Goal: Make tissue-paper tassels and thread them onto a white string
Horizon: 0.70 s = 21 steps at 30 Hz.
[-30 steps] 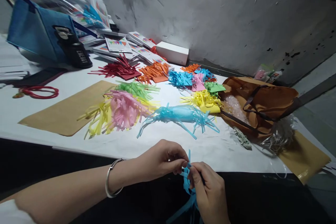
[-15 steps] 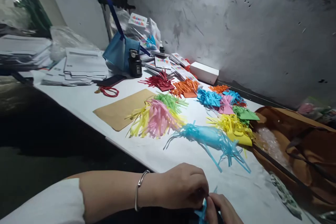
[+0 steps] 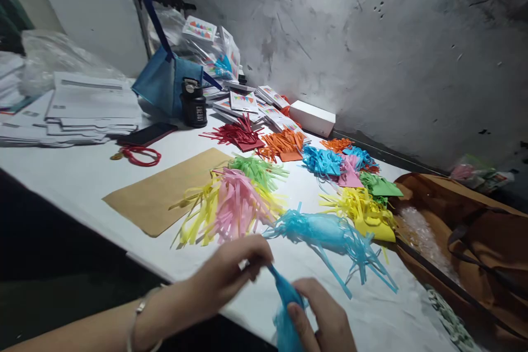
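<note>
1. From where I stood, a blue paper tassel (image 3: 284,292) was stretched between the person's hands at the near edge of a white table (image 3: 412,311), its top narrowed to a twist.
2. The right hand (image 3: 325,319) gripped its wider part between thumb and fingers, probably to keep the strands bunched.
3. The left hand (image 3: 235,267), slightly blurred, pinched the narrow tip, seemingly to pull the twist straight.
4. Just beyond lay a blue tissue roll (image 3: 325,229) with frayed ends, perhaps kept close for easy reach.
5. Left of it, a pink fringe (image 3: 237,203) overlapped yellow and green ones, partly on brown paper (image 3: 152,198).
6. Farther back, red strips (image 3: 237,135) and orange strips (image 3: 284,143) sat in separate bunches, apparently sorted by colour.
7. A brown bag (image 3: 437,198) stood at the right; a black bottle (image 3: 193,107) stood far left, seemingly out of the way.
</note>
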Available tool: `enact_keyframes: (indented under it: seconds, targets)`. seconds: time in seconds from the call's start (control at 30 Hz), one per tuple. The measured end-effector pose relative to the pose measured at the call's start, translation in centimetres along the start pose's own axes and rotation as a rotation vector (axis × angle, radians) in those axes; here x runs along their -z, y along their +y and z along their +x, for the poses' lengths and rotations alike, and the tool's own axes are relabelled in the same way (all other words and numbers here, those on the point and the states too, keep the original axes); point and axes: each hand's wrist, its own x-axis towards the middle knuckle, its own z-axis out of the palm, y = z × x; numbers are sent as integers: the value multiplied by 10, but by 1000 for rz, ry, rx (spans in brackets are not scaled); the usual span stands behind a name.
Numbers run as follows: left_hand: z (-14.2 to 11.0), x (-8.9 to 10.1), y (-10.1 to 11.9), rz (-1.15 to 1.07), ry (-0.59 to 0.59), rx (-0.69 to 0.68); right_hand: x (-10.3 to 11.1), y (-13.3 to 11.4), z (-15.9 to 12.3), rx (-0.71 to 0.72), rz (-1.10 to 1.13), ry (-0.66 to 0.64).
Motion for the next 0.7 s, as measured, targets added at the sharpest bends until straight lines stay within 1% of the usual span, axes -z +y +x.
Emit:
enact_keyframes:
  seconds: [0.03, 0.1, 0.17, 0.2, 0.23, 0.27, 0.3, 0.33, 0.37, 0.4, 0.47, 0.5, 0.57, 0.6, 0.67, 0.7]
  targets:
    - [7, 18, -6, 26, 90, 26, 9, 13, 13, 28, -41, -29]
    - [23, 58, -18, 143, 269, 119, 24, 46, 39, -12, -182, 9]
    - [41, 95, -29, 300, 470, 200, 32, 86, 65, -14, -348, -9]
    - [49, 109, -33, 407, 550, 198, 34, 104, 77, -24, -379, -29]
    - [56, 119, -37, 521, 610, 174, 34, 120, 87, -28, -398, -50]
    - [61, 124, -40, 627, 649, 128, 33, 132, 95, -31, -415, -75]
    - [64, 124, -42, 709, 664, 68, 31, 140, 101, -29, -421, -101]
    - [65, 118, -43, 753, 641, 11, 29, 143, 105, -20, -429, -124]
    - [65, 107, -43, 757, 589, -44, 27, 142, 105, -5, -436, -143]
    - [63, 91, -43, 729, 505, -99, 25, 136, 103, 18, -443, -155]
    - [59, 49, -41, 639, 265, -214, 23, 118, 91, 73, -457, -146]
    - [58, 26, -39, 612, 146, -287, 22, 106, 81, 100, -462, -130]
    - [57, -20, -36, 599, -79, -335, 22, 81, 57, 143, -466, -89]
    - [58, -39, -34, 606, -180, -353, 22, 70, 43, 172, -472, -64]
    - [63, -68, -32, 642, -321, -367, 24, 51, 16, 259, -509, -1]
    - [66, -76, -33, 666, -357, -376, 25, 43, 2, 305, -536, 27]
